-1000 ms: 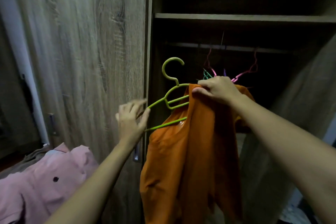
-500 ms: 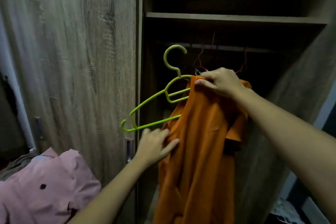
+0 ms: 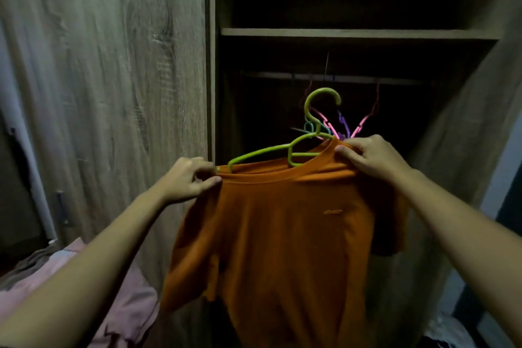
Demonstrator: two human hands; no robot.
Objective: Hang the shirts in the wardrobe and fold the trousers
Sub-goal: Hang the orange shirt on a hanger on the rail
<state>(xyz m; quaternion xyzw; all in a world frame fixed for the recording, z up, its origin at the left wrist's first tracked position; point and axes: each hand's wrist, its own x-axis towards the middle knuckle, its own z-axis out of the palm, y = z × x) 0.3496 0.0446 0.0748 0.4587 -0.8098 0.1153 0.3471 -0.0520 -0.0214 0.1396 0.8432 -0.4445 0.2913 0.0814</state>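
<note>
Two pinch grips on the orange shirt point(image 3: 282, 234), left hand point(image 3: 187, 179) and right hand point(image 3: 372, 158); coloured hangers point(image 3: 358, 129) behind.

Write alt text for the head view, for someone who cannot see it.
A person's left hand and right hand pinch an orange T-shirt at its shoulders, partly on a green hanger, before an open wooden wardrobe. Pink and purple hangers hang from the rail inside; a pink garment lies at lower left.
</note>
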